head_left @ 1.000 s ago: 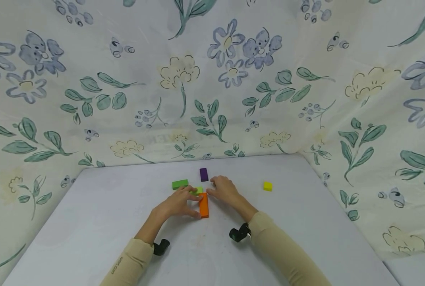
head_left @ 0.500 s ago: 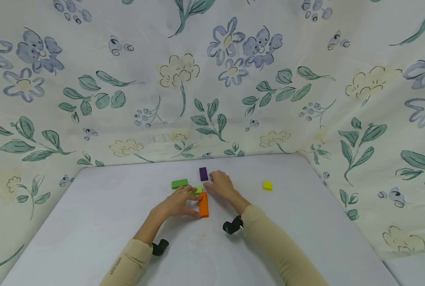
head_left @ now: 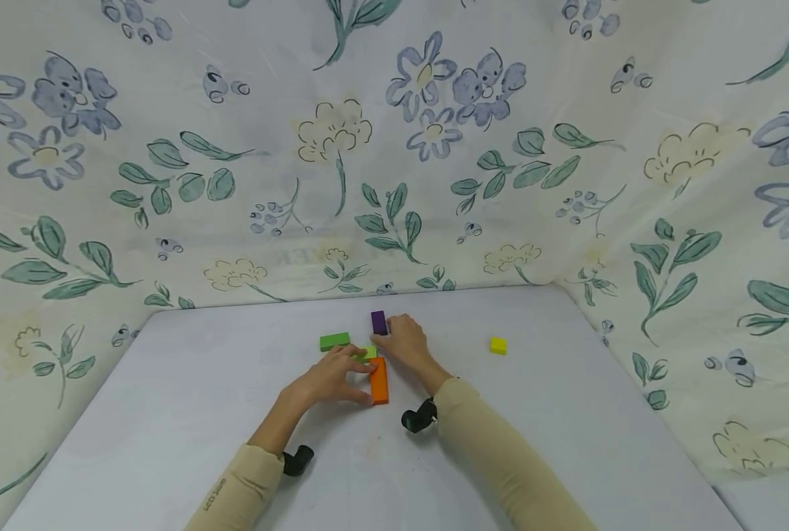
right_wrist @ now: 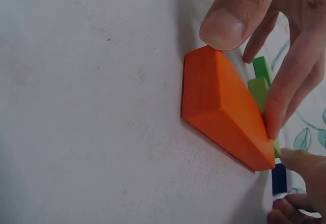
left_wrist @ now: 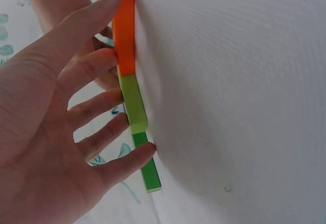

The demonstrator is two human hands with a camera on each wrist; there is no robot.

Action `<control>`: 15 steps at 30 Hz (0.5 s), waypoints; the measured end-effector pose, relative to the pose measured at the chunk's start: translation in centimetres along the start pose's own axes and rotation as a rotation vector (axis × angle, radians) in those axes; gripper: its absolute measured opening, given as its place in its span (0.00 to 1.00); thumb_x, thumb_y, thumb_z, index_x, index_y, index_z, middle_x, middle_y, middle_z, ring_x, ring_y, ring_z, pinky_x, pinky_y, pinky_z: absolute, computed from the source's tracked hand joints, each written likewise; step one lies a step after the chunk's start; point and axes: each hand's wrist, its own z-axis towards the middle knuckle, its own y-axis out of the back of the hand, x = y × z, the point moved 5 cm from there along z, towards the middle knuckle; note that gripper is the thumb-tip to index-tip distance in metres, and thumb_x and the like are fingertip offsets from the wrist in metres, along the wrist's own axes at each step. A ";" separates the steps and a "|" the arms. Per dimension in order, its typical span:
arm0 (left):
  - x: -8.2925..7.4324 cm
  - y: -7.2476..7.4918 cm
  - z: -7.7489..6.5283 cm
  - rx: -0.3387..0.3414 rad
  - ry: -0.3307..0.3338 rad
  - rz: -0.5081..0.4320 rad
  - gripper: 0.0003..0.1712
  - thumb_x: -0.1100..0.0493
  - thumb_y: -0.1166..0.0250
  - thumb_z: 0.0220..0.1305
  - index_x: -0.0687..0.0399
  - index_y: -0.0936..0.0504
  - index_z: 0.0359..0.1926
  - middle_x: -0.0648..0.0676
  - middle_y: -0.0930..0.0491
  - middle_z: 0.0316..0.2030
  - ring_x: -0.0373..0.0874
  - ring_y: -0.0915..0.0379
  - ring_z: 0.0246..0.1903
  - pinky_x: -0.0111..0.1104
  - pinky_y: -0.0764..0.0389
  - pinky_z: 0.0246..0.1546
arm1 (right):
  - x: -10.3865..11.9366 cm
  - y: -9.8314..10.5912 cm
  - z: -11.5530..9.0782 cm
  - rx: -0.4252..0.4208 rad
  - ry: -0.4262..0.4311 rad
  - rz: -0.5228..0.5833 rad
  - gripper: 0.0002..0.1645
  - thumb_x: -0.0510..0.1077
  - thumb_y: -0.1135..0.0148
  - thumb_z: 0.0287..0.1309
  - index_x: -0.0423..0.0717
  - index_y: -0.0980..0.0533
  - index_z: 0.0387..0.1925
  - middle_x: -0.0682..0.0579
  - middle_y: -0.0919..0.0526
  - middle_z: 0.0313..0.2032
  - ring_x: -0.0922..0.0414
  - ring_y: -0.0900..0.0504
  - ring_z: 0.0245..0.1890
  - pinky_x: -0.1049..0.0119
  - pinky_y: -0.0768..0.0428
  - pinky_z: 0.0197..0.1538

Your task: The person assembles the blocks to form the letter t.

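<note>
An orange block [head_left: 380,387] lies lengthwise on the white table, with my left hand [head_left: 328,377] at its left side. The thumb touches its near part and the index finger its far part; the other fingers spread over a light green block [left_wrist: 133,102] and a green block [left_wrist: 147,165]. These three blocks adjoin in a chain in the left wrist view. Beyond them lies a purple block [head_left: 378,323]. My right hand [head_left: 405,343] holds it, thumb at the near end and curled fingers along the right side. In the right wrist view this hand partly hides it.
A small yellow block [head_left: 498,346] lies apart on the right of the table [head_left: 169,413]. A floral cloth [head_left: 394,169] hangs behind the table and down its sides. A black camera [head_left: 298,461] is strapped at the left wrist, another black camera [head_left: 419,417] at the right.
My right hand has moved left and slightly forward, up to the purple block. The left hand and all the blocks stay in place.
</note>
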 end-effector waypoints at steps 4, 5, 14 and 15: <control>0.1 -0.1 0.1 -0.005 0.002 0.003 0.33 0.43 0.22 0.46 0.48 0.16 0.55 0.59 0.28 0.65 0.61 0.38 0.65 0.61 0.34 0.63 | 0.1 0.0 0.1 -0.015 -0.025 -0.024 0.33 0.63 0.34 0.57 0.41 0.21 0.51 0.46 0.18 0.45 0.51 0.22 0.43 0.56 0.20 0.53; 0.1 -0.1 0.1 -0.005 0.004 0.001 0.34 0.43 0.22 0.46 0.48 0.16 0.55 0.59 0.28 0.65 0.61 0.38 0.66 0.61 0.34 0.64 | 0.1 0.0 0.2 -0.020 -0.027 -0.031 0.33 0.63 0.34 0.56 0.41 0.20 0.51 0.47 0.18 0.44 0.52 0.22 0.42 0.56 0.20 0.52; 0.0 -0.1 0.1 -0.007 0.003 -0.006 0.33 0.43 0.22 0.46 0.47 0.15 0.54 0.59 0.28 0.64 0.61 0.39 0.66 0.61 0.32 0.62 | 0.3 0.0 0.3 -0.038 -0.027 -0.044 0.30 0.60 0.33 0.58 0.40 0.21 0.51 0.46 0.18 0.45 0.51 0.20 0.43 0.55 0.19 0.52; 0.1 -0.1 0.1 -0.006 0.004 -0.005 0.33 0.43 0.22 0.46 0.47 0.15 0.54 0.59 0.28 0.64 0.61 0.39 0.66 0.61 0.32 0.62 | 0.3 0.0 0.4 -0.041 -0.028 -0.049 0.30 0.60 0.33 0.58 0.40 0.20 0.50 0.47 0.18 0.45 0.51 0.20 0.43 0.55 0.18 0.51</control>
